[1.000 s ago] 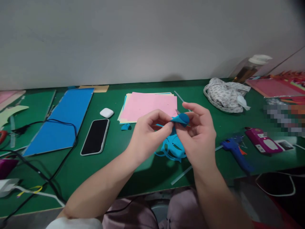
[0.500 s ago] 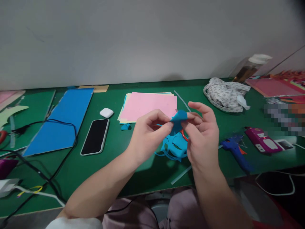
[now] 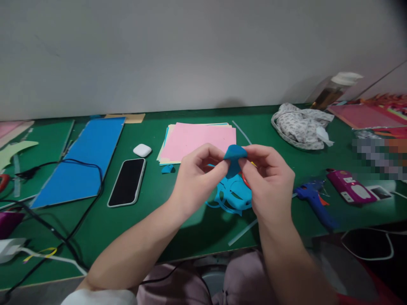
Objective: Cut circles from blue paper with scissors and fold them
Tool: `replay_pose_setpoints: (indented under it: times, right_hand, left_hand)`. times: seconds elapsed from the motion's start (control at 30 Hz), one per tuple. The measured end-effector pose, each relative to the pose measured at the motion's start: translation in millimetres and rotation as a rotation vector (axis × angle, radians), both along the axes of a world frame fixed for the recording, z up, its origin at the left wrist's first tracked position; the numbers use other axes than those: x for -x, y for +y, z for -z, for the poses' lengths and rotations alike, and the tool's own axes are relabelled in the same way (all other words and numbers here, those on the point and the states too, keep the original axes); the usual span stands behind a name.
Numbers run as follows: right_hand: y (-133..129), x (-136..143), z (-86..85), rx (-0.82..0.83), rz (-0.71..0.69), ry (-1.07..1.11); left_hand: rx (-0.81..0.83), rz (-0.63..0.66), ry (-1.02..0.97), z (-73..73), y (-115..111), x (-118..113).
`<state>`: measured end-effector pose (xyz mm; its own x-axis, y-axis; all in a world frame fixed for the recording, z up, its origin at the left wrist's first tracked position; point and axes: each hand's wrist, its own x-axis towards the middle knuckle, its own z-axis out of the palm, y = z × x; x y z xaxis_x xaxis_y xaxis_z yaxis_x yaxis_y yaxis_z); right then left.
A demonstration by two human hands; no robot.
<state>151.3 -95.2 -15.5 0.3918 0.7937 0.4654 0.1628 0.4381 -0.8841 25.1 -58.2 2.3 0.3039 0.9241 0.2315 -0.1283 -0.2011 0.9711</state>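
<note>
A small curved piece of blue paper [image 3: 234, 160] is pinched between both hands above the green table. My left hand [image 3: 200, 182] grips its left side between thumb and fingers. On its right side my right hand [image 3: 270, 182] pinches it, fingers bent. Below the hands lie curly blue paper scraps [image 3: 233, 195], with a red scissor handle [image 3: 245, 180] partly hidden by my right hand. Behind the hands rests a stack of coloured paper [image 3: 200, 140], pink on top. A small blue scrap [image 3: 167, 169] sits at the stack's front left corner.
To the left are a phone [image 3: 127, 182], a white case [image 3: 142, 150], a blue board [image 3: 85, 161] and black cables [image 3: 92, 203]. A blue glue gun [image 3: 316, 203], a purple device [image 3: 351, 186], a patterned cloth [image 3: 299, 127] and a bottle [image 3: 333, 91] stand or lie right.
My right hand's raised fingers have folded down towards the blue piece. The piece has shifted slightly left and turned a little, still held by both hands.
</note>
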Motion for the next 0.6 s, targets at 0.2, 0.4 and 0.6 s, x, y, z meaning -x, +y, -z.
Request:
replay_pose_setpoints:
  times: [0.2, 0.4, 0.6]
  right_hand:
    - [0.1, -0.9, -0.3, -0.007, -0.016, 0.028]
    - [0.2, -1.2, -1.3, -0.029, -0.039, 0.045]
    - [-0.9, -0.5, -0.7, -0.022, 0.015, -0.061]
  left_hand:
    - [0.006, -0.003, -0.030, -1.3, 0.3, 1.4]
    - [0.007, -0.011, -0.023, -1.1, 2.0, 2.8]
    - [0.042, -0.054, 0.013, -2.5, 3.5, 2.9]
